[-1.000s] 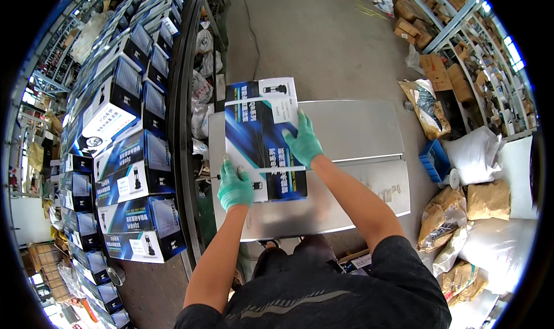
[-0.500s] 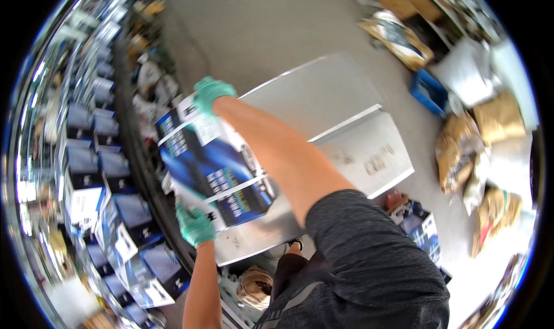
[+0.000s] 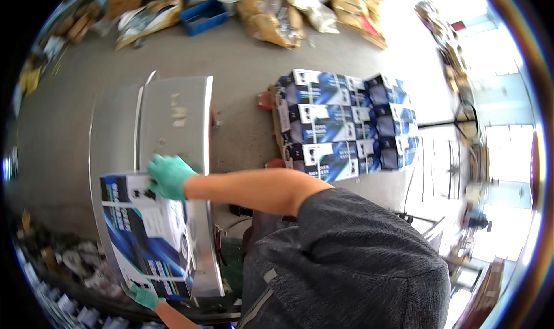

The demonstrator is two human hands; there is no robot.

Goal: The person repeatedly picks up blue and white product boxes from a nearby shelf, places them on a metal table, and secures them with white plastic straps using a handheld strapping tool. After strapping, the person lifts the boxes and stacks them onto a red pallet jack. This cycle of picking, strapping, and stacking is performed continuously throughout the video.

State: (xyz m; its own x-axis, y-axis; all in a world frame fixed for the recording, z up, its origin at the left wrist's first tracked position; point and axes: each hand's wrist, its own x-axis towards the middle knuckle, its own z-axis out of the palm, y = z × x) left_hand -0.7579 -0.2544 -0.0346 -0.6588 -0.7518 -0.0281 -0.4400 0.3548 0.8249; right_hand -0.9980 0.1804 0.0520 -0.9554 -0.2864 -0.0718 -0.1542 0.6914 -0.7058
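Observation:
I hold a large blue and white carton (image 3: pixel 147 237) with both hands in green gloves. My right hand (image 3: pixel 169 176) grips its upper edge, with the bare forearm reaching across from my grey-sleeved shoulder. At the bottom of the view my left hand (image 3: pixel 144 297) holds the carton's lower corner, and only its fingers and a bit of wrist show. The carton hangs over the near end of a steel table (image 3: pixel 173 115) and hides that part of it.
A stack of matching blue cartons (image 3: pixel 340 124) stands on the concrete floor right of the table. Filled sacks (image 3: pixel 271 12) and a blue crate (image 3: pixel 202 14) lie along the top. Shelving with clutter (image 3: pixel 69 271) runs along the lower left rim.
My head has swung round, so the table now sits at the left and the floor stack has come into view. The carton stays in both hands and has come off the tabletop.

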